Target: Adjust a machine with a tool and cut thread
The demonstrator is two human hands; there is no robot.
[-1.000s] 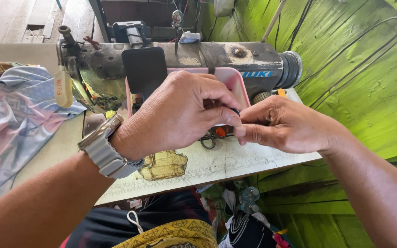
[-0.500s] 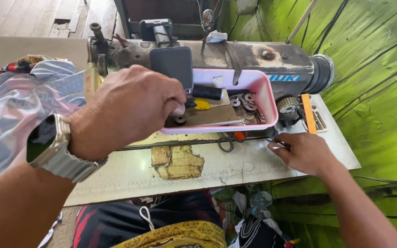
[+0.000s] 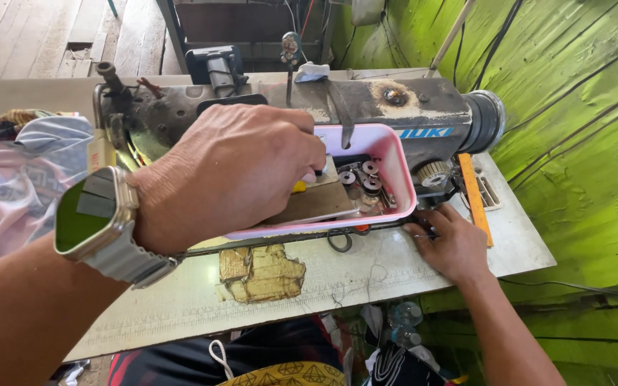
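My left hand [image 3: 230, 171], with a watch [image 3: 98, 214] on its wrist, reaches down into a pink plastic tray [image 3: 397, 154] that sits in front of an old grey sewing machine [image 3: 409, 107]. Its fingers are curled together over the tray's contents, so what they pinch is hidden. A bit of yellow [image 3: 299, 187] shows under the fingertips. Several metal bobbins [image 3: 363, 175] lie in the tray's right half. My right hand [image 3: 448, 243] rests flat on the white table top [image 3: 395, 275], its fingertips at the tray's lower right corner.
An orange ruler [image 3: 475, 196] lies on the table to the right of the tray. Scissor handles [image 3: 339, 241] poke out under the tray's front edge. Bunched cloth [image 3: 16, 179] lies at the left. A green wall [image 3: 581, 143] stands close on the right.
My hands, together in front of the tray a second ago, have parted. The left one went up into the tray; the right one dropped onto the table at its corner.
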